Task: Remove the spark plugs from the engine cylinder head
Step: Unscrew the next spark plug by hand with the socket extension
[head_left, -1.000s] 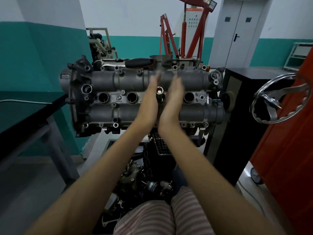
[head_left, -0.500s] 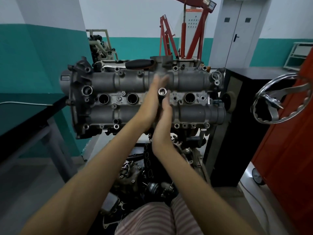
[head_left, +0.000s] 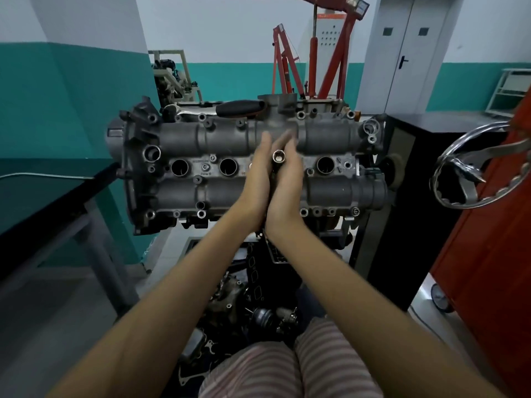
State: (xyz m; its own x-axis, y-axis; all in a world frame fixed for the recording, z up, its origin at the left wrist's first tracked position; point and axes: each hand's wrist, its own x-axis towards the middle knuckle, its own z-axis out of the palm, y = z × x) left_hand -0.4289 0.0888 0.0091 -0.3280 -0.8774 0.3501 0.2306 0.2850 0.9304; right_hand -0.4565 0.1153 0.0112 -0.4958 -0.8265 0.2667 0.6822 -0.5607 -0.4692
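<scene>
The grey engine cylinder head [head_left: 224,139] stands in front of me on a stand. Three open spark plug wells [head_left: 179,167] [head_left: 228,166] [head_left: 325,165] show in a row. Out of a fourth well between them sticks a silver socket tool [head_left: 278,156]. My left hand [head_left: 257,179] and my right hand [head_left: 288,185] press flat against its two sides, palms facing each other and fingers straight. Below its open end the tool is hidden between my palms. No spark plug is visible.
A black-handled tool [head_left: 240,106] lies on top of the head. A dark table [head_left: 57,202] stands at the left and a black cabinet [head_left: 425,145] at the right. A chrome wheel [head_left: 474,168] juts from a red cabinet [head_left: 494,254]. Engine parts [head_left: 258,305] lie on the floor below.
My palms have slid against each other around the socket tool: the right hand dropped lower, then came back up level with the left. The tool's end now stands slightly further out.
</scene>
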